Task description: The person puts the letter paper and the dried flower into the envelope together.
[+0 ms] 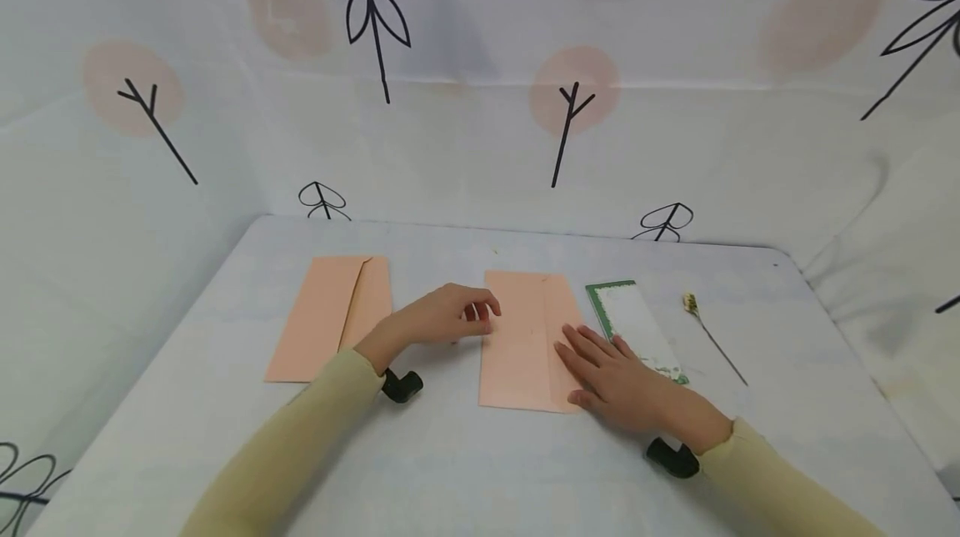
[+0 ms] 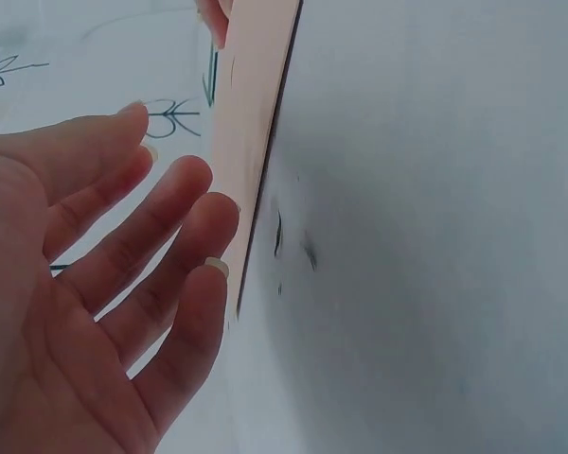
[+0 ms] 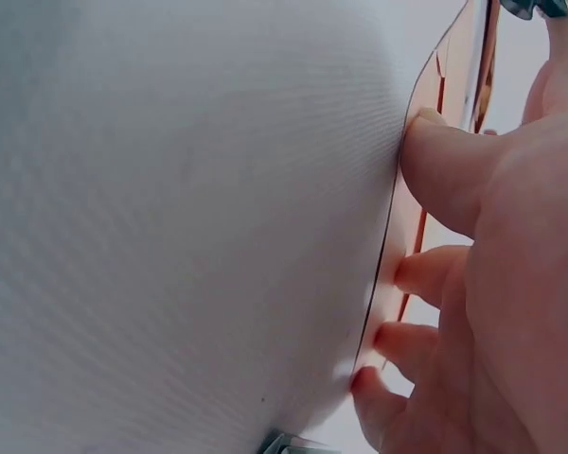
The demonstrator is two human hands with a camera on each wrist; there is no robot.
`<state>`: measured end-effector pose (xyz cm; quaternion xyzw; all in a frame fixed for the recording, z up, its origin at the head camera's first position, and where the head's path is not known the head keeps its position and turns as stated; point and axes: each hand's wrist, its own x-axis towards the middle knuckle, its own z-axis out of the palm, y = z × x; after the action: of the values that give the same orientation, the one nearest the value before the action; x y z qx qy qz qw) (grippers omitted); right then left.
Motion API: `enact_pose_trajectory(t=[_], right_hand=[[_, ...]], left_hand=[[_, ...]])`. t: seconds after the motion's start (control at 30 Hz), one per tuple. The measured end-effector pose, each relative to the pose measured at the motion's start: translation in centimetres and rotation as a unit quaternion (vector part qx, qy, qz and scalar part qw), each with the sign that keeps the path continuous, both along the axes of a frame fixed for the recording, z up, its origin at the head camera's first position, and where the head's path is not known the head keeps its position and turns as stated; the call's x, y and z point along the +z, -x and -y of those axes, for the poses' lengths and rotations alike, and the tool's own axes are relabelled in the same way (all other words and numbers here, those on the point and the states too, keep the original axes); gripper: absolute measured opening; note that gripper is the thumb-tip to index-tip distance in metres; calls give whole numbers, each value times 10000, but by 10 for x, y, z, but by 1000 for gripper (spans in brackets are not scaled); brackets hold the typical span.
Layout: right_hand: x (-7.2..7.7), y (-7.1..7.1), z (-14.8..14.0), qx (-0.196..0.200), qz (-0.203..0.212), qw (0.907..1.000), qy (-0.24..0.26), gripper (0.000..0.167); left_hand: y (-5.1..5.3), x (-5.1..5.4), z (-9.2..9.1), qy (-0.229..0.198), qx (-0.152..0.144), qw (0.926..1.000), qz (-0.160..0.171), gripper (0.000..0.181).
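Note:
A peach-coloured paper envelope [image 1: 517, 345] lies flat in the middle of the table, its flap fold running along the right side. My right hand [image 1: 626, 383] rests on its right edge with spread fingers; the right wrist view shows the fingertips and thumb touching the paper [image 3: 390, 274]. At the left edge hovers my left hand [image 1: 450, 316], fingers loosely bent. In the left wrist view this hand [image 2: 104, 255] holds nothing, and its fingertips come close to the envelope's edge [image 2: 256, 104]; whether they touch is unclear.
On the left lies a second peach envelope [image 1: 318, 312], partly behind the left forearm. A white card with a green border [image 1: 637, 324] sits right of the middle envelope, partly covered by the right hand. Farther right is a dried flower on a thin stem [image 1: 708, 333].

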<state>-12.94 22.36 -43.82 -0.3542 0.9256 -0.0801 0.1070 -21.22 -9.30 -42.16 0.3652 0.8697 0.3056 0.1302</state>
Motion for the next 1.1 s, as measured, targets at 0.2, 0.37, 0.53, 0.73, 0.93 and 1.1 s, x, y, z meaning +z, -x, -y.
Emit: enact_pose_trajectory(t=[0.2,0.37,0.53,0.73,0.93,1.1], right_hand=[[1,2,1,-90,0,9999,-144,70],[3,1,3,-111,14,9998,-136,70],[3,0,3,-52,-34,10000,-57,68],[3,0,2,-16,-23,10000,-17,68],[2,0,3,-85,46,9999,-24,70],[2,0,1,-133,56,9999,-61,71]], left_hand=[[5,-3,-19,97,-95,9998,140,20],[9,-4,-30,238,-202,9994,177,17],[15,-9,-44,388,-504,9980,-65,15],[19,-9,-64,932,-830,9910,-485,15],[19,-5,-78,1351,-1071,9828,-657,14],[21,-5,-84,1586,-1074,9788,-722,9]])
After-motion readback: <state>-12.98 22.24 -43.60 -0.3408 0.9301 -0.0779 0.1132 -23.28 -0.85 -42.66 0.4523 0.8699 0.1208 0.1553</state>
